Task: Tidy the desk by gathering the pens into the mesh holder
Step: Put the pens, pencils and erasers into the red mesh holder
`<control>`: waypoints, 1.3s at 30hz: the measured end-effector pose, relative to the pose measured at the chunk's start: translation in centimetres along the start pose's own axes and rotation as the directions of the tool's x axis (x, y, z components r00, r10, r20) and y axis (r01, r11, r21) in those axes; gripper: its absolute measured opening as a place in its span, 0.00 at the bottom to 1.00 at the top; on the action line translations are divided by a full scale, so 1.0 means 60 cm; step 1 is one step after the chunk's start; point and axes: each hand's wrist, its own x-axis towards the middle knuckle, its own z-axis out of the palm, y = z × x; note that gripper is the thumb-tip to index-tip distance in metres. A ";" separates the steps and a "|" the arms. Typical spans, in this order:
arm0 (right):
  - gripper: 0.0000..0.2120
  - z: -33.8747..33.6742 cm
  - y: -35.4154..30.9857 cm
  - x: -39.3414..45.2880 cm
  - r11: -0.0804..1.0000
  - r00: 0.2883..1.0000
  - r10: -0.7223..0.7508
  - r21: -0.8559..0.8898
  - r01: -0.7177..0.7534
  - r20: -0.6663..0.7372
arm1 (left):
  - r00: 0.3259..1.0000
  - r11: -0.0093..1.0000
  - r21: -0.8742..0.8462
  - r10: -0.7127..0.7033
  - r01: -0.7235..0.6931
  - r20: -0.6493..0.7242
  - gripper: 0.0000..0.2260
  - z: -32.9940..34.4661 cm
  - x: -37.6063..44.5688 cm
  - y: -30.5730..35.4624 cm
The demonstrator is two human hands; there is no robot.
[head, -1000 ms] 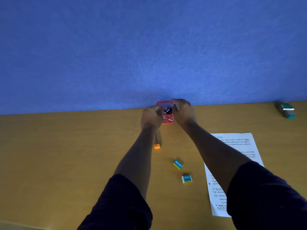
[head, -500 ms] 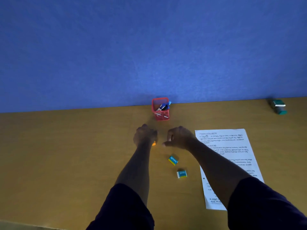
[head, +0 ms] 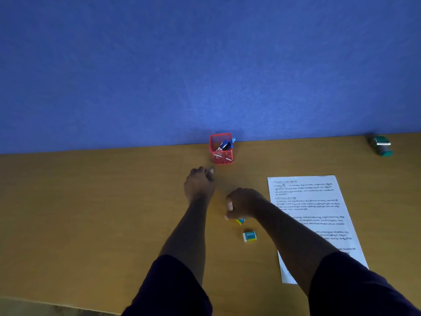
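Note:
The red mesh holder [head: 214, 153] stands at the back of the desk against the blue wall, with several pens [head: 226, 144] leaning inside it. My left hand [head: 199, 183] hovers just in front and to the left of the holder, fingers curled, one fingertip pointing toward it. It covers the spot where an orange-capped marker lay, and the marker is hidden. My right hand [head: 245, 202] is lower and to the right, fingers curled down with nothing seen in them, right above a small yellow and blue eraser [head: 240, 221].
A second small eraser [head: 249, 236] lies nearer to me. A printed paper sheet [head: 314, 201] lies on the right, partly under my right forearm. A green and grey object [head: 382, 145] sits at the far right by the wall. The desk's near edge [head: 68, 303] shows lower left.
Both hands have left the holder and come back toward me. The left hand settled over the orange-capped marker, which no longer shows; the right hand dropped to the yellow and blue eraser.

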 end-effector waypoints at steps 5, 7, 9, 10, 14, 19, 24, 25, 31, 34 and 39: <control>0.18 0.000 0.012 -0.009 0.999 0.997 -0.040 0.026 0.038 0.068 | 0.973 0.969 -0.219 0.064 -0.114 -0.220 0.12 -0.033 0.022 0.019; 0.13 -0.007 0.014 -0.008 0.995 0.989 -0.097 0.013 0.096 0.114 | 0.963 0.954 -0.275 0.042 -0.118 -0.266 0.12 -0.048 0.033 0.032; 0.10 -0.020 0.013 -0.006 0.989 0.987 -0.144 0.027 0.142 0.075 | 0.957 0.945 -0.298 0.041 -0.131 -0.289 0.13 -0.060 0.047 0.045; 0.09 -0.030 0.014 -0.005 0.985 0.987 -0.160 0.067 0.160 0.006 | 0.956 0.942 -0.306 0.046 -0.138 -0.288 0.14 -0.064 0.055 0.052; 0.05 -0.085 0.021 -0.001 0.901 0.868 -0.090 0.331 0.280 -0.487 | 0.966 0.920 -0.360 0.061 -0.152 -0.253 0.13 -0.076 0.081 0.078; 0.05 -0.155 0.025 0.007 0.816 0.554 0.162 0.427 0.390 -0.817 | 0.983 0.938 -0.316 0.096 -0.142 -0.157 0.11 -0.072 0.099 0.100; 0.06 -0.189 0.030 0.032 0.753 0.472 0.372 0.557 0.350 -0.800 | 0.991 0.961 -0.254 0.085 -0.110 -0.106 0.11 -0.059 0.105 0.105; 0.06 -0.192 0.031 0.039 0.763 0.483 0.376 0.560 0.323 -0.791 | 0.992 0.965 -0.240 0.083 -0.105 -0.100 0.11 -0.057 0.107 0.104; 0.09 -0.195 0.036 0.070 0.826 0.584 0.355 0.538 0.169 -0.730 | 0.997 0.982 -0.172 0.067 -0.073 -0.040 0.12 -0.053 0.119 0.106; 0.12 -0.195 0.030 0.079 0.856 0.653 0.322 0.505 0.109 -0.685 | 0.998 0.989 -0.134 0.064 -0.066 -0.019 0.10 -0.052 0.122 0.102; 0.17 -0.194 0.027 0.080 0.900 0.719 0.254 0.431 0.069 -0.647 | 0.978 0.960 -0.247 0.088 -0.133 -0.188 0.07 -0.046 0.089 0.097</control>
